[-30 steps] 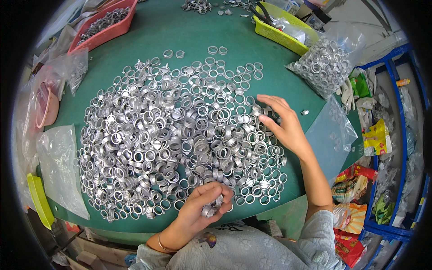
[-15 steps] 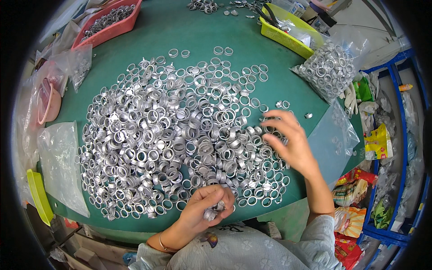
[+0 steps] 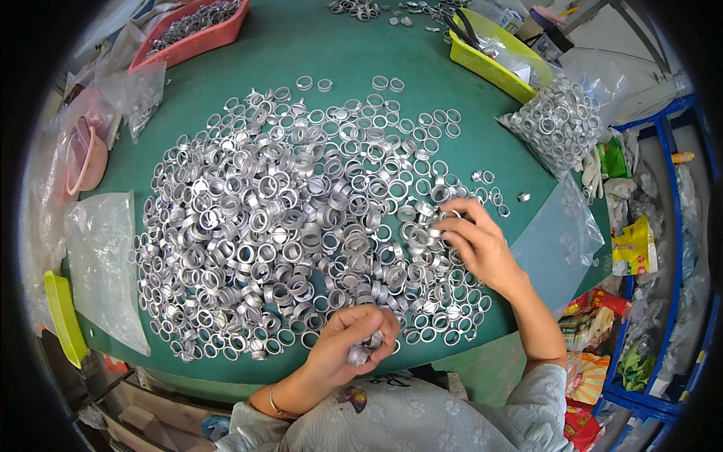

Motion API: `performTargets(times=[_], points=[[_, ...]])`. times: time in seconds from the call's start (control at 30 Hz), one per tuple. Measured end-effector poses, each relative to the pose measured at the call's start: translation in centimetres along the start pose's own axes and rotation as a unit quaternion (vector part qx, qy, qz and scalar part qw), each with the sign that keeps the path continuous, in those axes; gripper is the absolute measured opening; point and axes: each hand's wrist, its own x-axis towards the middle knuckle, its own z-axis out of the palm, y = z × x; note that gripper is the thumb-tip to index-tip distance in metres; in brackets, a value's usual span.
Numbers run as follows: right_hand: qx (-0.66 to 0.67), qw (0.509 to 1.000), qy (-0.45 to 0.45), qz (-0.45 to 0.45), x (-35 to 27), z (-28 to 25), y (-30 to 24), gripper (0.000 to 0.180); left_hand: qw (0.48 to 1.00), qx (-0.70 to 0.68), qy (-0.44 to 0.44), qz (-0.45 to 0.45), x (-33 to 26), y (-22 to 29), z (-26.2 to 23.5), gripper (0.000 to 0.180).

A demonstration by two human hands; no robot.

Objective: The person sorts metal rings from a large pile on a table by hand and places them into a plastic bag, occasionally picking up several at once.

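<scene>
A wide heap of silver metal rings [image 3: 248, 218] spreads over the green table [image 3: 301, 38]; some have small tabs or filled centres. My left hand [image 3: 350, 339] is curled at the table's near edge, closed around several metal rings [image 3: 360, 354] that show between thumb and fingers. At the right side of the heap is my right hand [image 3: 482, 245], its thumb and fingertips closing on a metal ring [image 3: 434, 233]. Other rings lie directly under and beside those fingertips, and part of its grip is hidden by the fingers.
A clear bag of rings [image 3: 561, 124] stands at the right, below a yellow-green basket [image 3: 501, 64]. A red basket [image 3: 233, 30] holds more metal pieces at the back left. Flat plastic bags [image 3: 105, 271] lie at the left. A blue shelf frame [image 3: 681, 248] stands at the far right.
My right hand has come down into the right side of the heap, its fingers drawn together at a ring. The left hand stays closed on its rings. The view has shifted slightly.
</scene>
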Motion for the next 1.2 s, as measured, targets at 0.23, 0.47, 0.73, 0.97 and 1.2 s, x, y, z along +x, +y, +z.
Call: performTargets(times=[0.23,0.47,0.73,0.97,1.2], points=[[-0.001,0.994,0.1,0.053,-0.9,-0.8,0.9,0.02,1.0,0.003,0.007,-0.008,0.0,0.0,0.2,0.027],[0.715,0.649,0.064,0.251,0.3,-1.8,0.6,0.022,1.0,0.002,0.015,-0.013,0.0,0.0,0.1,0.025],[0.042,0.999,0.029,-0.011,6.5,2.6,-0.8,0.014,0.997,0.045,0.057,-0.012,0.1,0.1,0.9,0.027],[0.088,0.995,0.021,0.037,6.8,3.0,-1.0,0.007,0.998,0.023,0.061,-0.017,0.1,0.2,0.7,0.027],[0.665,0.711,-0.025,0.227,3.2,0.6,-2.3,0.012,0.998,0.032,0.059,-0.008,0.0,0.0,0.8,0.026]])
